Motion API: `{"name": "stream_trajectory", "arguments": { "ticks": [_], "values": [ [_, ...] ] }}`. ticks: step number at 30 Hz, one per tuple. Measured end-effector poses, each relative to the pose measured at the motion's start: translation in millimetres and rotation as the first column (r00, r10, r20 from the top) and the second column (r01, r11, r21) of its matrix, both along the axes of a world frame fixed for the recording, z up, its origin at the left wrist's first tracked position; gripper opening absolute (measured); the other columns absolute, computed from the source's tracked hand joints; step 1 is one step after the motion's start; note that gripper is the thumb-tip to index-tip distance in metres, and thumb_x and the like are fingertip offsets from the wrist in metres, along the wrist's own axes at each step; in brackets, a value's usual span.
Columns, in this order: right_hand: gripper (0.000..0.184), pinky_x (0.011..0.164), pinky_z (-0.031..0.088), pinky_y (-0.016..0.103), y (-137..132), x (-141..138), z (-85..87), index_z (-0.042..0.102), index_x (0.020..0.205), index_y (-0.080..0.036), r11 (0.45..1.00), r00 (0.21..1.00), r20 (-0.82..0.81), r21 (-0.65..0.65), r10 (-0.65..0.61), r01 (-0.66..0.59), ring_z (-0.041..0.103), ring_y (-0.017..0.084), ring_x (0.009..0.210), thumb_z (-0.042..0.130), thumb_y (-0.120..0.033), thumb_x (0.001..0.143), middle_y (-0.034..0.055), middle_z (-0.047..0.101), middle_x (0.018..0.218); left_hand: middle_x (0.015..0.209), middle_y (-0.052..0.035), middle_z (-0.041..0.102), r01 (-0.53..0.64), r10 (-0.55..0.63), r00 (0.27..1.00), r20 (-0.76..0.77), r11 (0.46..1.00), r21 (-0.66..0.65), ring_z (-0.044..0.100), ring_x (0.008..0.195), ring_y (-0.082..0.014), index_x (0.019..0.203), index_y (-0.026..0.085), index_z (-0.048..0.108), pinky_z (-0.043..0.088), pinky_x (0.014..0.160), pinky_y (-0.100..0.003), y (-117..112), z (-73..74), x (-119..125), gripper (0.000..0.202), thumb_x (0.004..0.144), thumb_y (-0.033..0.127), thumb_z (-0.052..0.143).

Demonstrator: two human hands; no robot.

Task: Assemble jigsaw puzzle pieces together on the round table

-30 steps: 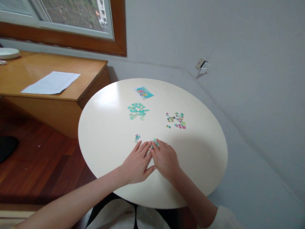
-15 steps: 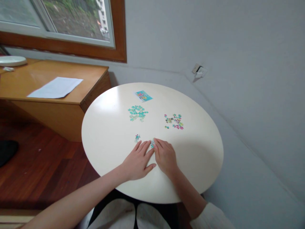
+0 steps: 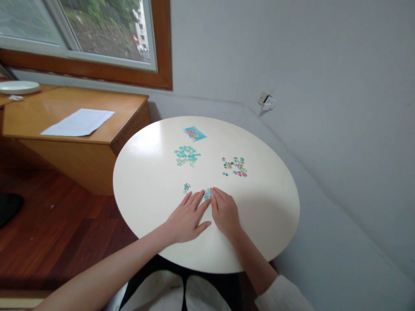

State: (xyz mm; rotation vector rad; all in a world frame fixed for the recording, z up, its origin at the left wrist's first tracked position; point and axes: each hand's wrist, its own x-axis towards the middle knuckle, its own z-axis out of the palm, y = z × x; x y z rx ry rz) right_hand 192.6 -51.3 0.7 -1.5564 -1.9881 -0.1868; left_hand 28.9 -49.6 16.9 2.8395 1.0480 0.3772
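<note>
A small cluster of joined jigsaw puzzle pieces (image 3: 207,194), teal and pale, lies on the white table between my hands. My left hand (image 3: 187,218) rests flat with its fingers spread, the index fingertip at the cluster's left edge. My right hand (image 3: 225,211) is closed, thumb and fingers pinched on the cluster's right edge; its fingertips partly cover the piece there. Just beyond my left fingertips sits another small group of puzzle pieces (image 3: 186,187).
Loose teal puzzle pieces (image 3: 187,155) are spread farther back, with mixed pink and yellow puzzle pieces (image 3: 236,166) to the right. A colourful picture card (image 3: 195,133) lies near the far rim of the round table (image 3: 145,172). A wooden desk (image 3: 129,108) stands at the left.
The view has shifted slightly. My right fingertips have edged a little to the right, and slightly more of the puzzle cluster shows between my hands. My left hand stays in place.
</note>
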Motion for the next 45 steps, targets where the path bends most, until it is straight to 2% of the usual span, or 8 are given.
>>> {"name": "stream_trajectory", "arguments": {
  "ticks": [6,13,18,23,28,35,39,45],
  "values": [
    [0.034,0.085,0.044,0.035,-2.2,-0.3,4.8,0.065,0.103,-0.016,0.996,0.996,0.015,0.02,0.09,-0.09,0.06,0.019,0.096,0.034,-0.022,0.092,0.0109,0.067,0.102,0.137,-0.0226,0.04,0.011,-0.01,0.99,0.142,1.0,-0.008,0.033,0.131,-0.0306,0.128,0.01,0.038,0.032,0.105,-0.05,1.1,-4.0,-2.2,0.052,0.087,0.039,0.045],
    [0.03,0.088,0.043,0.036,-1.5,-2.7,3.6,0.065,0.104,-0.019,0.989,0.989,0.055,-0.068,0.136,-0.132,0.058,0.019,0.103,0.038,-0.023,0.092,0.0099,0.066,0.108,0.124,-0.019,0.051,-0.19,0.176,0.924,0.339,0.982,0.009,0.048,0.117,-0.0277,0.114,0.013,0.051,0.045,0.095,-0.047,2.6,-10.2,-3.7,0.031,0.086,0.024,0.044],
    [0.032,0.091,0.042,0.037,0.0,-2.6,1.5,0.064,0.108,-0.018,0.989,0.989,0.065,-0.082,0.129,-0.124,0.057,0.019,0.108,0.037,-0.022,0.092,0.0095,0.065,0.112,0.118,-0.0185,0.054,-0.317,0.28,0.908,0.313,0.946,0.074,0.05,0.114,-0.0278,0.107,0.012,0.054,0.043,0.096,-0.048,1.6,-7.7,-4.6,0.027,0.084,0.021,0.044],
    [0.033,0.094,0.041,0.037,1.6,-3.1,0.7,0.062,0.112,-0.016,0.988,0.989,0.075,-0.101,0.126,-0.118,0.055,0.02,0.112,0.036,-0.022,0.092,0.0098,0.063,0.117,0.127,-0.0226,0.05,-0.41,0.388,0.901,0.193,0.908,0.088,0.044,0.121,-0.0305,0.114,0.007,0.051,0.034,0.103,-0.051,0.2,-8.0,-2.4,0.034,0.084,0.022,0.043],
    [0.035,0.097,0.039,0.04,1.9,-3.8,-1.5,0.061,0.115,-0.017,0.986,0.99,0.081,-0.131,0.115,-0.103,0.053,0.021,0.116,0.034,-0.023,0.093,0.0101,0.061,0.121,0.128,-0.0215,0.052,-0.375,0.359,0.919,0.161,0.923,0.084,0.042,0.124,-0.0305,0.117,0.007,0.05,0.032,0.105,-0.052,1.3,-12.3,-1.8,0.037,0.085,0.024,0.041],
    [0.035,0.105,0.027,0.045,5.4,-2.9,0.0,0.058,0.118,-0.019,0.983,0.988,0.102,-0.151,0.119,-0.103,0.051,0.021,0.119,0.034,-0.023,0.093,0.0089,0.059,0.123,0.13,-0.0224,0.049,-0.292,0.282,0.945,0.166,0.956,0.038,0.042,0.125,-0.0305,0.119,0.005,0.049,0.032,0.105,-0.052,2.3,-13.6,-2.6,0.039,0.087,0.024,0.038],
    [0.036,0.106,0.025,0.046,16.9,1.6,1.8,0.057,0.12,-0.02,0.981,0.984,0.122,-0.164,0.126,-0.106,0.05,0.021,0.12,0.033,-0.024,0.094,0.0084,0.057,0.126,0.131,-0.0231,0.049,-0.287,0.28,0.95,0.14,0.958,0.03,0.042,0.124,-0.0308,0.118,0.002,0.05,0.032,0.105,-0.05,1.8,-12.4,-2.7,0.039,0.086,0.022,0.039],
    [0.036,0.105,0.027,0.045,44.9,9.9,2.0,0.057,0.12,-0.017,0.968,0.976,0.135,-0.208,0.173,-0.143,0.049,0.021,0.121,0.034,-0.022,0.093,0.0087,0.055,0.128,0.131,-0.0217,0.049,-0.24,0.232,0.958,0.167,0.97,0.026,0.043,0.125,-0.0294,0.12,0.005,0.049,0.034,0.104,-0.051,2.9,-14.0,-2.6,0.039,0.087,0.022,0.037]
  ]
}}
